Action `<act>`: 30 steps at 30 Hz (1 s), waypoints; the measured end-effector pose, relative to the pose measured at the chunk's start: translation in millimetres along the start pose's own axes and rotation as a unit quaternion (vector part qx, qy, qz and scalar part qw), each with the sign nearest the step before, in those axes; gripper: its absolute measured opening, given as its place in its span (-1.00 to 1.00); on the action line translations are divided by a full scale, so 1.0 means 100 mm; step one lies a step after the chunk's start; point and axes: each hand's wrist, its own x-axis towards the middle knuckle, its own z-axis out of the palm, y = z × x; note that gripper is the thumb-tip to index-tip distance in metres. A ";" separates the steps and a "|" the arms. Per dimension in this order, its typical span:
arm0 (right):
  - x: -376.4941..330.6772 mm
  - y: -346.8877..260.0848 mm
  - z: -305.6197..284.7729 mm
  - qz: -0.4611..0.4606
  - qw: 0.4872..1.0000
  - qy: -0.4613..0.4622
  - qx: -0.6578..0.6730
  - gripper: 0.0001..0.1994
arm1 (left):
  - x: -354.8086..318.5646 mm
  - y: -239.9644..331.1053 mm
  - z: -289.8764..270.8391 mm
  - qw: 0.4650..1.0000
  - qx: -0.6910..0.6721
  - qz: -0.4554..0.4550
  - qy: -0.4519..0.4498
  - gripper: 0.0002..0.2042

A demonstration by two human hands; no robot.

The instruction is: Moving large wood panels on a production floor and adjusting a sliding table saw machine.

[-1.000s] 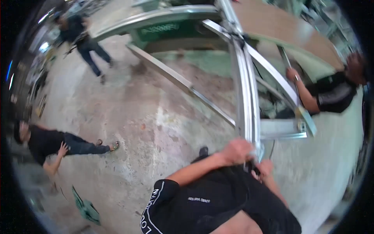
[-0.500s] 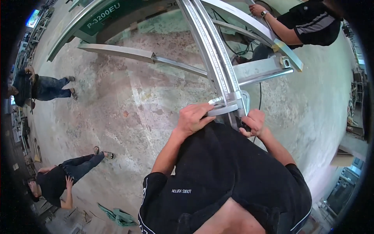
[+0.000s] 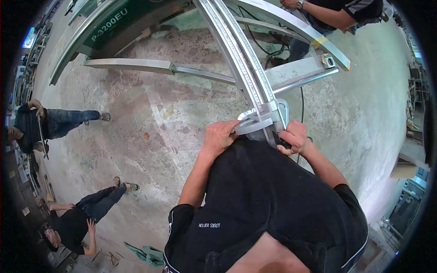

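Observation:
A long silver rail with scale markings runs from the far side down to my waist. At its near end sits a metal end fitting with a curved, light-grey bar. My left hand is closed on the left end of that bar, fingers over its top. On the other side, my right hand is curled around a dark handle-like part below the fitting; its exact shape is mostly hidden by the fingers. A looped metal handle stands just beyond my right hand.
A green machine body stands at the far left. Metal beams and a round bar cross beside the rail. A co-worker is at the far right; two people stand left. A black cable trails along the floor.
My view has shifted slightly, and the rail end sits a little left and higher. The upper-left person has stepped, with a thin rod now visible in hand. My grip looks the same.

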 end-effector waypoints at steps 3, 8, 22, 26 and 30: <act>-0.04 -0.02 0.00 -0.003 1.000 -0.004 0.000 -0.70 | -0.01 0.01 0.03 0.999 0.001 -0.013 -0.035 -0.62; -0.06 -0.03 0.00 0.006 1.000 -0.018 -0.013 -0.69 | 0.04 0.09 -0.05 0.998 0.002 0.063 0.032 -0.74; -0.29 -0.11 0.01 0.047 0.990 0.129 -0.038 -0.12 | 0.50 0.79 -0.30 0.992 -0.100 0.080 0.014 -0.77; -0.22 -0.07 -0.10 0.064 0.983 0.171 0.007 -0.10 | 0.56 0.82 -0.35 0.980 -0.183 0.069 -0.044 -0.73; -0.20 -0.03 -0.20 0.097 0.973 0.210 0.006 -0.14 | 0.57 0.76 -0.39 0.965 -0.230 0.030 -0.119 -0.68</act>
